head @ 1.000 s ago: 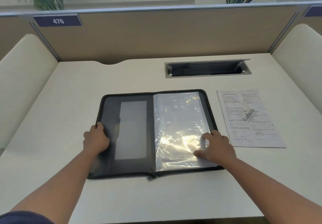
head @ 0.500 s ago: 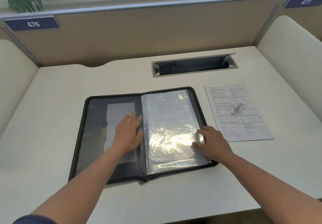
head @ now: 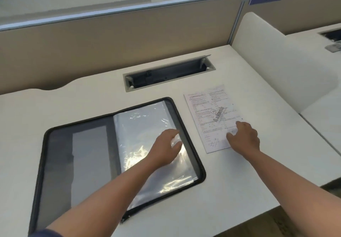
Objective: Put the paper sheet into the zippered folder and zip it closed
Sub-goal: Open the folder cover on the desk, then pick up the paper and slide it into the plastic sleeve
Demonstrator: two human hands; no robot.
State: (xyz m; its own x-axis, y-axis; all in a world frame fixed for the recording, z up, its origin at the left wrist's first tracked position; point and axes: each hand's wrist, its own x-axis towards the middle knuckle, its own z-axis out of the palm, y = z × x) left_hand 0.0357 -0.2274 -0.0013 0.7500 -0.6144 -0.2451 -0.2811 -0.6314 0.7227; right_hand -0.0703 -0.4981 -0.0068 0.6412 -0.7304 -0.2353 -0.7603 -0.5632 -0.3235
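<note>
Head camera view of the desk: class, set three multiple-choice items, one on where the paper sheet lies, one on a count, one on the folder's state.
1. Where is the paper sheet?
A. inside the folder
B. on the desk, right of the folder
C. in the cable tray

2. How many hands touch the sheet?
A. none
B. one
C. two

3. The zippered folder is:
A. zipped shut
B. lying open
C. standing upright

Answers: 1 B, it lies flat beside the folder's right edge. 2 B, only the right hand rests on it; the left hand is on the plastic sleeves. 3 B, both inner halves show.
</note>
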